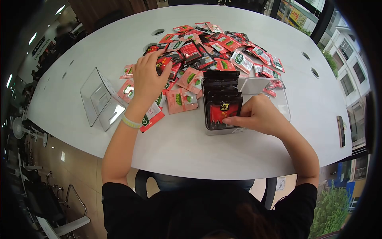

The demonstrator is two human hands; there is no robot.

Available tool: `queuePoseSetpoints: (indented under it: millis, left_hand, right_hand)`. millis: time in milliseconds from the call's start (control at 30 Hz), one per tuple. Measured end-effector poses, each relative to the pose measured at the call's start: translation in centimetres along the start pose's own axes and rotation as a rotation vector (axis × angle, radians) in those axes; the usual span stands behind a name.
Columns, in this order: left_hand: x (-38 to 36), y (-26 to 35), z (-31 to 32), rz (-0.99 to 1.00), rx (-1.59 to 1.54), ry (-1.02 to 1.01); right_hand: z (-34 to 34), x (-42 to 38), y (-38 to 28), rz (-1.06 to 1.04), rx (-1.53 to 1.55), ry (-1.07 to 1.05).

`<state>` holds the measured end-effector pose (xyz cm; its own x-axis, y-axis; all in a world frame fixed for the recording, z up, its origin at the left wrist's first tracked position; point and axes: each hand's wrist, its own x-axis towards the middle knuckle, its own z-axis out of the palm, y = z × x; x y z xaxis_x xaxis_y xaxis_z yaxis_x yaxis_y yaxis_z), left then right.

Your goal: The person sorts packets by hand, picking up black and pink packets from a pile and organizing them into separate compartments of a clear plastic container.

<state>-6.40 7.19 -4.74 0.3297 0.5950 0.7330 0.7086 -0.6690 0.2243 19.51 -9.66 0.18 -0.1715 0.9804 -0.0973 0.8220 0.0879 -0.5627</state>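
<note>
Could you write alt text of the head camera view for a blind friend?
A person's right hand touches black-and-red sachets lined up in a clear box; the left hand is at a loose pile of mixed sachets. Another clear box sits at left on the white table.

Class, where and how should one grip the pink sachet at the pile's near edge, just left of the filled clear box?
Probably pinch the pink sachet by its near edge, approaching from the near side: it lies fairly flat with that edge facing bare table, while its far side adjoins other sachets.
</note>
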Motion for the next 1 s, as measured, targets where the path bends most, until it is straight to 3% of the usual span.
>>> queuePoseSetpoints:
  millis: [100,133,333,467,567,600,667,700,767,800,833,900,1000]
  left_hand:
    - [-1.2,-4.2,2.3,0.026,0.197,-0.103]
    - [-1.3,-4.4,2.4,-0.137,0.153,-0.289]
    - [-1.2,-4.3,2.6,0.107,0.27,-0.218]
    - [-0.1,-3.2,1.7,0.076,0.358,-0.319]
    - [0.4,-2.1,0.7,-0.052,0.295,0.088]
    - [0.5,-1.6,0.1,-0.047,0.292,0.088]
    - [0.5,-0.6,-1.3,0.129,-0.019,0.366]
    - [0.3,0.8,-2.3,0.22,-0.077,0.377]
    - [0.9,3.1,-3.3,0.615,-0.07,0.466]
    - [-0.3,5.3,-4.5,0.595,-0.058,0.338]
    - [-0.9,6.6,-4.3,0.646,0.008,0.367]
    - [-1.8,8.4,-3.9,0.691,0.099,0.371]
    - [-2.3,8.5,-2.8,0.772,0.133,0.417]
  right_hand:
    - [0.4,-0.2,0.3,-0.066,-0.048,0.079]
    - [0.6,-0.3,0.5,-0.11,-0.071,0.129]
    - [1.4,-0.4,1.0,-0.201,-0.173,0.246]
    - [1.5,-0.4,1.1,-0.217,-0.194,0.259]
    - [1.6,-0.5,1.2,-0.24,-0.2,0.306]
    - [1.7,-0.5,1.3,-0.316,-0.197,0.346]
    - [1.6,-0.5,1.3,-0.388,-0.19,0.391]
    - [1.1,-0.6,1.0,-0.317,0.131,0.326]
    - [0.1,-0.5,1.3,-0.164,0.675,0.155]
    - [-0.2,-0.1,1.6,-0.193,0.866,0.112]
    - [-0.3,0.1,2.0,-0.222,1.057,0.068]
    - [0.2,0.2,1.7,-0.275,1.029,0.123]
    - [-0.9,0.0,2.0,-0.313,1.185,-0.086]
